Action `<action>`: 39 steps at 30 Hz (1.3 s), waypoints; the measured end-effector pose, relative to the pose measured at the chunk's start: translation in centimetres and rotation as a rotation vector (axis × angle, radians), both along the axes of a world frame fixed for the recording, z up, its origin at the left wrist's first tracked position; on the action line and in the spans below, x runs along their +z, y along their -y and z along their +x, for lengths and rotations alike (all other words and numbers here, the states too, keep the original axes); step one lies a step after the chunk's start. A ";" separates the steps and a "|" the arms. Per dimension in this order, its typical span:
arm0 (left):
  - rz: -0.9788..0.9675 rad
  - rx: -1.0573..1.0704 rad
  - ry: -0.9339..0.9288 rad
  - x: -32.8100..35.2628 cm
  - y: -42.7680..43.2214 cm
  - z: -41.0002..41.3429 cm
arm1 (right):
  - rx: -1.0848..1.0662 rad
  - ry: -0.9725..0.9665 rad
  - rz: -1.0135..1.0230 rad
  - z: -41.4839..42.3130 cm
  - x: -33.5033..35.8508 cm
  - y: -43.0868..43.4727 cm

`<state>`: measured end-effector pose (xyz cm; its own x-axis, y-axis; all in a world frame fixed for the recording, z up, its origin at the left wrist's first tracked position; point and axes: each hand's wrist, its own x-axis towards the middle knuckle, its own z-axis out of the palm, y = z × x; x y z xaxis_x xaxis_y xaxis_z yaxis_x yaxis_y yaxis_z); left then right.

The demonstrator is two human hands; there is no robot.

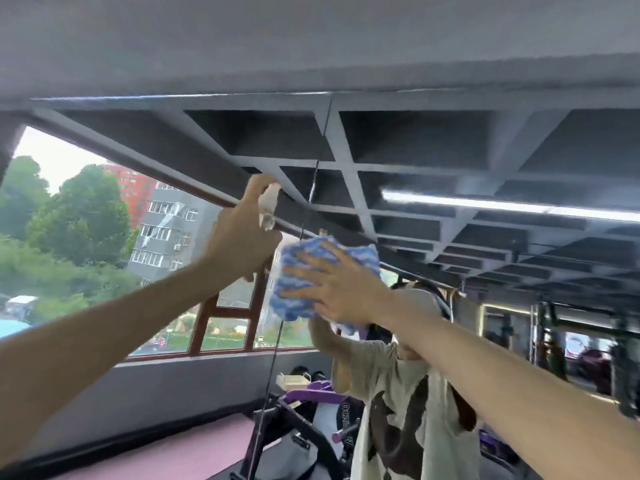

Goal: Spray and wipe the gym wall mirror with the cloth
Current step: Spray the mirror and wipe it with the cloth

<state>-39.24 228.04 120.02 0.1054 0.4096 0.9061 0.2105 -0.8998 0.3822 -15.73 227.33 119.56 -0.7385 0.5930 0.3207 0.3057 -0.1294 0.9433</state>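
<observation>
We see the right hand [332, 285] with fingers spread, pressing the fluffy blue-and-white cloth [298, 252] flat against the large gym wall mirror [433, 150]. Just up and left of the cloth, the left hand [242, 233] has its fingers curled around a small clear spray bottle [269, 202], held upright near the glass. A thin vertical seam of the mirror passes just behind the cloth. Below the cloth we see the reflection of a person in a beige T-shirt [398, 393]. Up and right of the cloth a long white light strip [485, 202] shines.
</observation>
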 end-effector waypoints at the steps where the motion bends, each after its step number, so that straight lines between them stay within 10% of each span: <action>1: 0.002 -0.010 -0.002 0.6 -0.3 0.2 | -0.057 0.075 -0.064 0.3 0.8 0.0; 3: 0.056 -0.036 -0.059 1.7 -0.6 0.5 | -0.149 0.091 0.079 0.1 6.7 -0.4; 10: 0.141 -0.050 -0.171 5.6 -3.1 -1.1 | -0.076 -0.885 0.680 -5.5 20.4 -2.4; 17: 0.096 -0.126 -0.124 5.4 -6.3 -1.3 | -0.210 -0.593 0.375 -7.1 18.8 -4.9; 22: 0.053 -0.190 -0.119 3.6 -6.1 0.7 | -0.189 -0.755 0.616 -1.5 16.8 2.4; 29: 0.055 -0.192 -0.050 -0.9 -3.2 1.6 | -0.158 -0.321 0.129 -1.4 -9.9 1.4; 32: 0.044 -0.181 -0.120 -2.3 -1.3 2.7 | -0.175 -0.197 0.020 1.3 -10.3 5.2; 39: 0.134 -0.127 -0.235 -5.2 4.0 6.7 | -0.140 -0.895 0.673 8.2 4.7 14.4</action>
